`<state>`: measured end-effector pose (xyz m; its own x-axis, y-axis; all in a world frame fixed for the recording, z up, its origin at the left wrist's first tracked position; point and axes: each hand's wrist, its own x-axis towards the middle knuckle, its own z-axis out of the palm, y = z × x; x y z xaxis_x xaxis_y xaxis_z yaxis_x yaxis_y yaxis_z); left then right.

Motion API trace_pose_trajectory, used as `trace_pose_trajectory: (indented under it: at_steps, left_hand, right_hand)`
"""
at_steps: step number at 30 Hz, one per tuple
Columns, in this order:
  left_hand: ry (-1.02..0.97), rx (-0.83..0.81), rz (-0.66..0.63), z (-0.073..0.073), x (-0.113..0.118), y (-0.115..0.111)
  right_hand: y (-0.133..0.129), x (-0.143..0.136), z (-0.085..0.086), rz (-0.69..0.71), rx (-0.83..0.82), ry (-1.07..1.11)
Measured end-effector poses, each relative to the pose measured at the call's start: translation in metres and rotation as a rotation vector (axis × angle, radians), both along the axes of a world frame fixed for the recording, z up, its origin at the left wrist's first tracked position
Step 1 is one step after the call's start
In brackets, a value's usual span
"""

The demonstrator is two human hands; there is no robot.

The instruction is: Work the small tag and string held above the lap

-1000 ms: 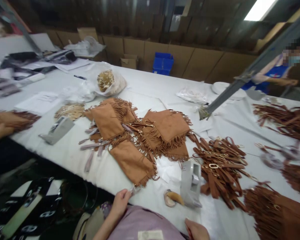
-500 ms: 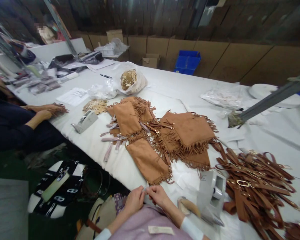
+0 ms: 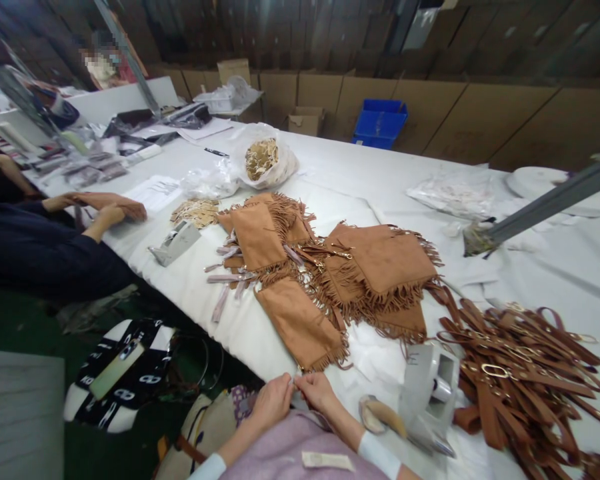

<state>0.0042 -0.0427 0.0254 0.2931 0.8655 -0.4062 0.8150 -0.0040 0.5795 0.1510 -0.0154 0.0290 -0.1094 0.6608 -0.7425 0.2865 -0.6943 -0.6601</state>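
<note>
My left hand (image 3: 271, 401) and my right hand (image 3: 319, 392) meet at the table's near edge, fingertips pinched together on a small pale strip (image 3: 294, 382); the strip is mostly hidden by my fingers. Just beyond them lies a tan suede fringed piece (image 3: 300, 323), the nearest of a pile of fringed suede pieces (image 3: 375, 263). A grey tape dispenser (image 3: 429, 393) stands right of my right hand, with a small tan and white object (image 3: 380, 415) beside it.
A heap of brown straps with gold buckles (image 3: 515, 363) lies at the right. Another person's hands (image 3: 111, 213) work a suede piece at the left, near a second tape dispenser (image 3: 176, 241). A plastic bag (image 3: 265, 161), papers, and a blue bin (image 3: 379, 122) sit farther back.
A second ago my hands were apart, the left one alone at the strip; they have come together on it. The view has swung left, away from the right end of the table.
</note>
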Motion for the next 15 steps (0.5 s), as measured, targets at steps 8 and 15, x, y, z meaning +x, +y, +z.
trace_pose_trajectory:
  at_steps: [8, 15]
  left_hand:
    - [-0.127, 0.008, 0.075, -0.001, 0.003, -0.006]
    - [-0.198, 0.007, 0.196, 0.003, 0.006, -0.006]
  right_hand:
    - [-0.005, 0.001, 0.008, -0.133, -0.118, 0.077]
    - [0.001, -0.004, 0.015, -0.219, -0.266, 0.221]
